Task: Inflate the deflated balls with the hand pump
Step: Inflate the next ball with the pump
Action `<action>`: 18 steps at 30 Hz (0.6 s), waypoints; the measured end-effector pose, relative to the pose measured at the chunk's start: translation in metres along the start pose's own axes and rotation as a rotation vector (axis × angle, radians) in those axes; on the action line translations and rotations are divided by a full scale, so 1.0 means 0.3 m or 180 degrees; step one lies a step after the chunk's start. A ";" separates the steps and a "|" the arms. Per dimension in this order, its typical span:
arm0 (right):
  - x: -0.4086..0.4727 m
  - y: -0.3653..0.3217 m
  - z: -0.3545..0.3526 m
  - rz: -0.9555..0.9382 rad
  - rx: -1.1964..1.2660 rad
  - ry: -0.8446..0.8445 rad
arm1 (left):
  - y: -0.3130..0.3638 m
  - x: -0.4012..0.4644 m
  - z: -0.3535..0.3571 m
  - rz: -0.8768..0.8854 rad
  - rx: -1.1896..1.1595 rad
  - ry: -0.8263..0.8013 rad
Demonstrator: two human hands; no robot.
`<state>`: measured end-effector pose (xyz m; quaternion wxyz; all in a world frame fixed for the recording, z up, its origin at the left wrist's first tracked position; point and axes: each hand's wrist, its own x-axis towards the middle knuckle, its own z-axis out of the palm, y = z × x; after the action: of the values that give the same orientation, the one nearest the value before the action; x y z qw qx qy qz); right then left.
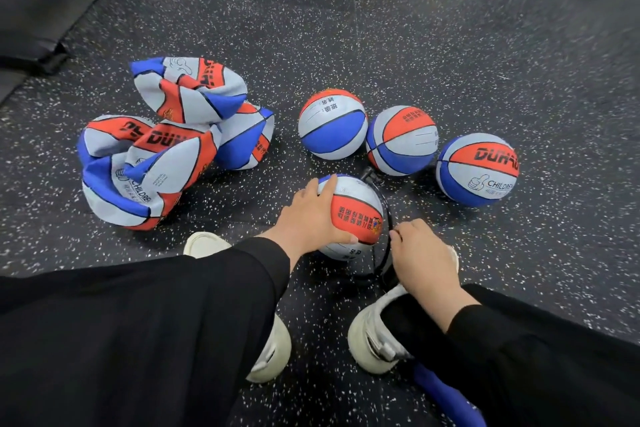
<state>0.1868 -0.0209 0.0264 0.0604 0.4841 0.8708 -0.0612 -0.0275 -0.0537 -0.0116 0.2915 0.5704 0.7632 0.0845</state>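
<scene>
Three crumpled, deflated red, white and blue rubber balls (166,146) are lying heaped together on the speckled black rubber floor (450,62) at the left, touching one another. To their right, three round, inflated balls of the same colours (401,140) are sitting in a curved row, the first two touching or nearly so.

Nearer the person, a fourth round red, white and blue ball (356,215) is resting on the floor between two white shoes (375,333). The left hand (311,218) is lying spread over this ball's left side, its grip curved around the ball, thumb below and fingers on top. A thin black pump hose (384,204) is running around the ball's right edge (its far end is meeting the ball's top).

The right hand (422,253) is curling its fingers at the hose just beside the ball; whether its grip is actually clamping the hose, I cannot tell. At the bottom right, one blue hand pump body (446,395) is lying by the right shoe.
</scene>
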 end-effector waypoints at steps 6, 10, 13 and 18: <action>0.051 0.036 -0.156 0.0282 0.0396 0.0768 | 0.011 -0.016 -0.001 0.0014 0.0105 0.0110; 0.098 0.047 -0.245 0.0223 0.0226 0.0887 | 0.015 -0.017 -0.007 0.0003 0.0062 0.0058; 0.082 0.035 -0.182 0.0580 0.0426 0.1215 | 0.020 -0.015 -0.009 -0.0014 0.0066 0.0076; 0.017 -0.012 0.025 0.0726 0.0196 0.0738 | 0.010 -0.004 0.002 0.0023 0.0048 0.0065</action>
<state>0.1814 -0.0199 0.0185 -0.0488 0.5852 0.8091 -0.0244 -0.0246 -0.0538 -0.0103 0.2791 0.5745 0.7647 0.0857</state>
